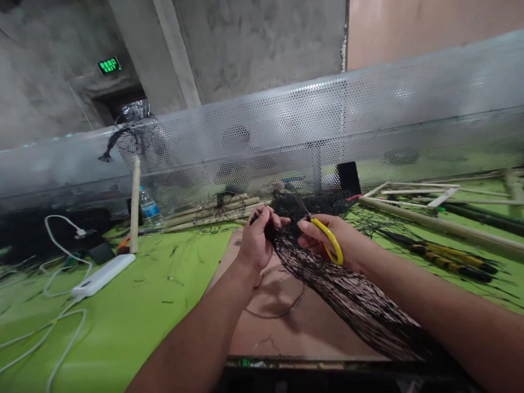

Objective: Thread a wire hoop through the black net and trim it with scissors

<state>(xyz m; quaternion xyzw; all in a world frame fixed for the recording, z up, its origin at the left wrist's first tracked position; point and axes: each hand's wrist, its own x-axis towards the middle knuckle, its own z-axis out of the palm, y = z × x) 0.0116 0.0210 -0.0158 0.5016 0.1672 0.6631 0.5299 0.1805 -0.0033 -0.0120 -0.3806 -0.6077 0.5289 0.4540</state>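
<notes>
Watching the head cam from my end, the left hand [255,243] is pinching up a bunch of black net [343,287], its fingers [264,222] clenched tight, which I'd guess keeps the mesh gathered up off the table. The right hand [334,239] sits just beside it, fingers [308,230] curled around a pair of yellow-handled scissors [326,238], with the blades pointing up toward the mesh. I can't tell from here how far open they are. The net hangs down across a sheet of brown cardboard [274,336] on the green table [118,337], probably laid there as a work surface. Off to the right are 2 yellow-and-black screwdrivers [456,265] and a bamboo pole [467,233], and a white power bank [104,275] sits on the left, seemingly kept out of the hands' way.
</notes>
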